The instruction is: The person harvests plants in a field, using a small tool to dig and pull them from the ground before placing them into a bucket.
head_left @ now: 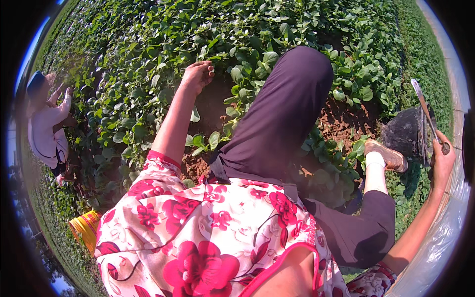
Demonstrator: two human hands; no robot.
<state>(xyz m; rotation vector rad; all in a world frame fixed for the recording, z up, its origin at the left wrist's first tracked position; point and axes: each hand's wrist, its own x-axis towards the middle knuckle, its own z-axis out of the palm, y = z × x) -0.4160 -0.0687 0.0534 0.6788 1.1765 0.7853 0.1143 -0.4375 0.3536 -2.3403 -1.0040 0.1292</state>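
Observation:
My left hand is closed, its fingers curled in among the leafy green plants, left of my raised knee. Leaves touch or overlap its fingertips, and whatever lies between the fingers is too small to make out. Out at the far right, my right hand grips a slim hand tool. The tool points up and away from me, with a pale, flat blade-like tip and a brownish middle. Just left of that hand, a black bucket lies tilted beside my shoe.
A person in a white top and blue headwear crouches among the plants at the left. A yellow woven container is at the lower left. Bare reddish soil shows beyond my brown shoe. Plastic sheeting runs along the right edge.

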